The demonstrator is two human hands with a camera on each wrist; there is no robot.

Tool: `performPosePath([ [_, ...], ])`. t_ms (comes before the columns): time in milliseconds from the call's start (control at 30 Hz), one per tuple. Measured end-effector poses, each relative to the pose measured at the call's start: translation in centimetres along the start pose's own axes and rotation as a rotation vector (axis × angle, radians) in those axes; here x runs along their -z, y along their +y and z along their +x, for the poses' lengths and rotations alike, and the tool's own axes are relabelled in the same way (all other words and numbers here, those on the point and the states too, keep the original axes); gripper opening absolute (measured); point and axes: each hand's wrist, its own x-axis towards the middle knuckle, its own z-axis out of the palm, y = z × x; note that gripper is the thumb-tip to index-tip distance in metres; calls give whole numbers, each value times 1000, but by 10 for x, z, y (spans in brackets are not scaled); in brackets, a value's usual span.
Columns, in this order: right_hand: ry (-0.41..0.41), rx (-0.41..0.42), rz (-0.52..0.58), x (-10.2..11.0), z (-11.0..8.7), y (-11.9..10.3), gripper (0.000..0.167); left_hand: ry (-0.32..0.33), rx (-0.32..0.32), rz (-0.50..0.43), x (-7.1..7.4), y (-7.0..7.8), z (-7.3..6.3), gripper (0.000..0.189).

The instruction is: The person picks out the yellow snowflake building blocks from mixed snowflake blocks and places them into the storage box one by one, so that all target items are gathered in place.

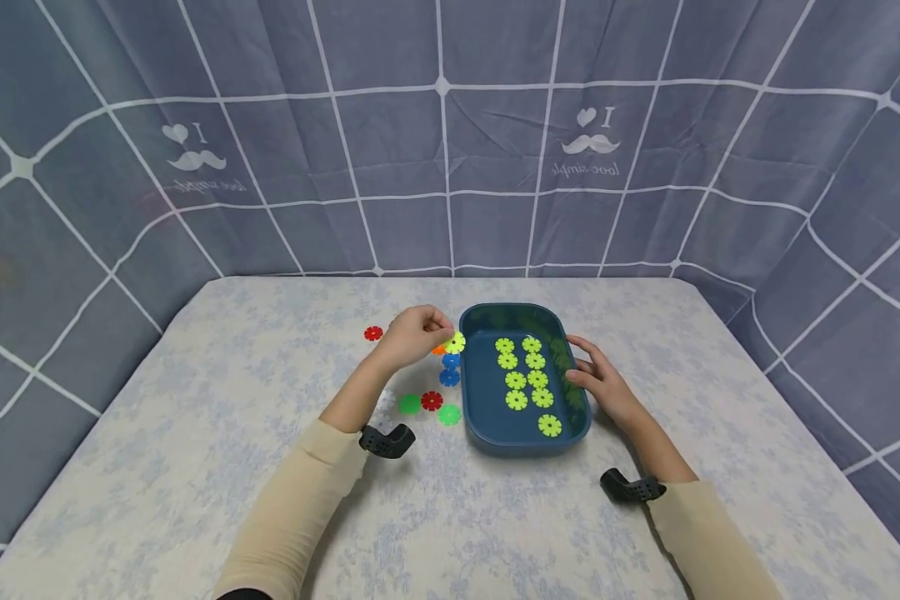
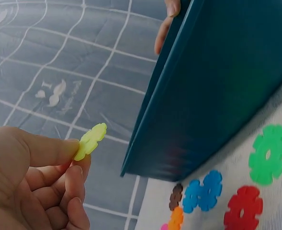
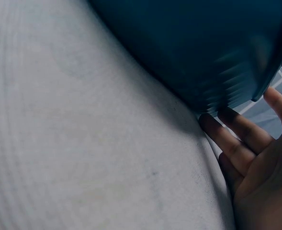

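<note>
My left hand [image 1: 417, 335] pinches a yellow-green snowflake disc [image 2: 91, 141] between thumb and forefinger, just outside the left rim of a dark blue plastic bin [image 1: 487, 425]. Inside the bin, several yellow-green discs [image 1: 516, 401] lie flat in two rough columns, with one disc [image 1: 549, 426] lower at the right. My right hand [image 1: 606, 387] holds the bin's right side, its thumb over the rim and other fingers against the outer wall. In the right wrist view, those fingers [image 3: 234, 143] touch the wall low down, near the tabletop.
Left of the bin lie loose discs: blue ones [image 1: 449, 378], red ones [image 1: 432, 402], green ones [image 1: 409, 404] and an orange one [image 2: 176, 218]. A brown disc [image 2: 175, 196] shows near the bin. The pale patterned table [image 1: 195, 400] meets a grey-blue checked curtain [image 1: 397, 150] behind.
</note>
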Motion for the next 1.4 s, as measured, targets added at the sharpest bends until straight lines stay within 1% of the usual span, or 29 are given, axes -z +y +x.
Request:
performPosePath([
  [233, 12, -16, -3, -1, 1, -1, 62, -41, -45, 4, -7, 10, 1, 14],
  [400, 13, -9, -16, -1, 0, 0, 61, -59, -68, 12, -13, 15, 1, 14],
  [667, 24, -20, -12, -2, 0, -1, 62, -91, -80, 12, -24, 19, 1, 12],
  [900, 23, -21, -6, -1, -1, -1, 62, -89, -76, 18, -34, 21, 4, 10],
  [1033, 15, -17, -5, 0, 0, 0, 62, -102, -77, 15, -39, 23, 4, 9],
  [1400, 15, -23, -5, -1, -1, 0, 63, -150, -123, 29, -55, 26, 2, 8],
])
